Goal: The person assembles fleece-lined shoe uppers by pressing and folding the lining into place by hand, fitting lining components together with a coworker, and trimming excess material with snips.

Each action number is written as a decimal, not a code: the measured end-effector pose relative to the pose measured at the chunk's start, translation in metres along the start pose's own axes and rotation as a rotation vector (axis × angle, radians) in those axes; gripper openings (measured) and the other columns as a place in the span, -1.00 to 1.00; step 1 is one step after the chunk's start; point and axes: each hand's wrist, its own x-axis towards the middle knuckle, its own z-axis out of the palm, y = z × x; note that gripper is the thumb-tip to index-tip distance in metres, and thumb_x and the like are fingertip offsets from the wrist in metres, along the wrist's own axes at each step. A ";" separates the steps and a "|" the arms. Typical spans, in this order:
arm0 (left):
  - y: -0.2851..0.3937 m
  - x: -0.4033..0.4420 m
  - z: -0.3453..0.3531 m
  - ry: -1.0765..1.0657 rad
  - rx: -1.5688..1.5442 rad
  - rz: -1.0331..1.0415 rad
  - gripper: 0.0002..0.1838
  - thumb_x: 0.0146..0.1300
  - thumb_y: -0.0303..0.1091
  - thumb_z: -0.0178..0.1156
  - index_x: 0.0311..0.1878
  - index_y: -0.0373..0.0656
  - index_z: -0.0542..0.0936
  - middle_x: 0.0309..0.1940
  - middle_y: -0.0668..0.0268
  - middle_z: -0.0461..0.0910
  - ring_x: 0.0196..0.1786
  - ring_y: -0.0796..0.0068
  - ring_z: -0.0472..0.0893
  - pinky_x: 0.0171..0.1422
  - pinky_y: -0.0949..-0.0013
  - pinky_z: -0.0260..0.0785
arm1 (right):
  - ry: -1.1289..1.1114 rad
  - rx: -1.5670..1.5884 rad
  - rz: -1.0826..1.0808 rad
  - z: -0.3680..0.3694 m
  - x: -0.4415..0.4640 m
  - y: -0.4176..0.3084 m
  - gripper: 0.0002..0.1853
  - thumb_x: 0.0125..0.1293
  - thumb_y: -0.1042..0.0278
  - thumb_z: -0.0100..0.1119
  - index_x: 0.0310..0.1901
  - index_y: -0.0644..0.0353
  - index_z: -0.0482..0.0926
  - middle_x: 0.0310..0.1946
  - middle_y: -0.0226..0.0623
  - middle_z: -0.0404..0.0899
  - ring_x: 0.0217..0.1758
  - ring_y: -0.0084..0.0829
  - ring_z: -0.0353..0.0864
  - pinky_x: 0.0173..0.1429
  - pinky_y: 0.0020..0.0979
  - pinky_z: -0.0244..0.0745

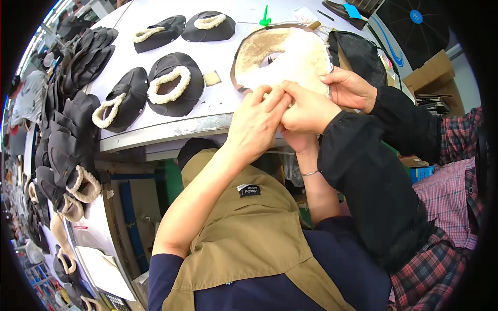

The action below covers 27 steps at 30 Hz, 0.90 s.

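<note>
A cream fleece piece (pixel 306 57) with a dark edge and an oval opening lies at the table's front edge. My left hand (pixel 257 122) has its fingers bent and closed on the near edge of this fleece piece. Close beside it, my right hand (pixel 300 141), with a bracelet at the wrist, is mostly covered by a co-worker's hand (pixel 314 110); its fingers are hidden. The co-worker's other hand (pixel 355 89) pinches the right side of the fleece. Both co-worker's arms wear black sleeves.
Several black shoe uppers (pixel 194 96) with fleece collars lie on the white table (pixel 218 106). More black uppers (pixel 67 135) are piled at left. A small pale block (pixel 211 78), a green object (pixel 265 18), a black bag-like item (pixel 358 57) and a dark shoe (pixel 345 13) are also there.
</note>
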 end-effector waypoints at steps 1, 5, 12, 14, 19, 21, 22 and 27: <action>-0.001 0.001 0.001 -0.001 0.036 -0.002 -0.58 -0.01 -0.39 0.16 0.01 -0.12 0.56 -0.02 0.33 0.48 0.01 0.25 0.46 0.09 0.23 0.34 | 0.023 0.028 -0.026 0.004 0.002 0.006 -0.72 0.15 0.55 0.11 -0.07 0.29 0.40 -0.30 -0.28 0.54 -0.22 -0.41 0.58 -0.13 -0.46 0.51; -0.002 0.007 0.001 -0.019 0.069 0.054 -0.56 0.00 -0.40 0.16 0.04 -0.03 0.56 -0.11 0.31 0.47 -0.06 0.26 0.45 0.03 0.25 0.33 | 0.067 -0.130 -0.045 0.004 0.000 0.018 -0.63 0.10 0.57 0.17 -0.01 0.33 0.40 -0.35 -0.25 0.56 -0.32 -0.38 0.60 -0.12 -0.43 0.53; -0.011 0.017 0.010 -0.021 0.200 0.080 -0.56 0.02 -0.42 0.16 0.03 0.15 0.62 -0.14 0.32 0.45 -0.05 0.30 0.46 -0.03 0.26 0.35 | 0.149 -2.075 -0.744 0.001 0.001 0.023 -0.76 0.21 0.44 0.20 -0.08 0.25 0.57 -0.46 -0.27 0.60 -0.33 -0.43 0.64 -0.16 -0.44 0.55; -0.017 0.022 0.009 0.082 0.153 0.121 -0.61 0.00 -0.40 0.18 -0.04 0.13 0.65 -0.10 0.33 0.47 -0.02 0.31 0.48 -0.02 0.25 0.39 | 0.439 -2.167 -0.785 0.020 0.016 0.068 -0.89 0.27 0.35 0.18 -0.24 0.13 0.65 -0.55 -0.36 0.56 -0.39 -0.48 0.61 -0.26 -0.46 0.53; -0.029 0.038 -0.013 0.251 0.087 0.242 -0.70 -0.10 -0.36 0.22 -0.20 0.04 0.67 -0.03 0.36 0.54 0.05 0.29 0.53 -0.01 0.28 0.48 | 0.690 -2.943 -0.871 -0.005 0.018 0.004 -0.79 0.32 0.14 0.18 -0.43 -0.04 0.65 -0.64 -0.50 0.47 -0.54 -0.63 0.50 -0.46 -0.51 0.43; -0.031 0.042 -0.030 0.319 0.142 0.312 -0.70 -0.14 -0.36 0.22 -0.23 0.03 0.66 -0.06 0.37 0.56 -0.09 0.34 0.52 -0.08 0.35 0.48 | 0.605 -2.806 -0.868 -0.011 0.009 -0.021 -0.82 0.28 0.16 0.23 -0.37 0.05 0.62 -0.60 -0.48 0.50 -0.53 -0.63 0.50 -0.43 -0.54 0.44; -0.031 0.040 -0.038 0.320 0.173 0.324 -0.70 -0.14 -0.36 0.22 -0.23 0.03 0.66 -0.06 0.37 0.56 -0.12 0.36 0.51 -0.10 0.36 0.47 | 0.502 -2.830 -0.883 -0.012 0.004 -0.032 -0.82 0.26 0.21 0.26 -0.32 0.13 0.60 -0.57 -0.45 0.51 -0.51 -0.60 0.52 -0.40 -0.55 0.47; -0.042 0.052 -0.113 0.333 0.330 0.440 -0.73 -0.13 -0.28 0.20 -0.25 0.06 0.60 -0.31 0.40 0.56 -0.17 0.38 0.52 -0.22 0.36 0.41 | 0.083 -0.650 -0.777 0.007 0.001 -0.084 -0.75 0.35 0.36 0.13 0.02 0.21 0.50 -0.14 -0.24 0.56 -0.02 -0.51 0.56 0.02 -0.51 0.47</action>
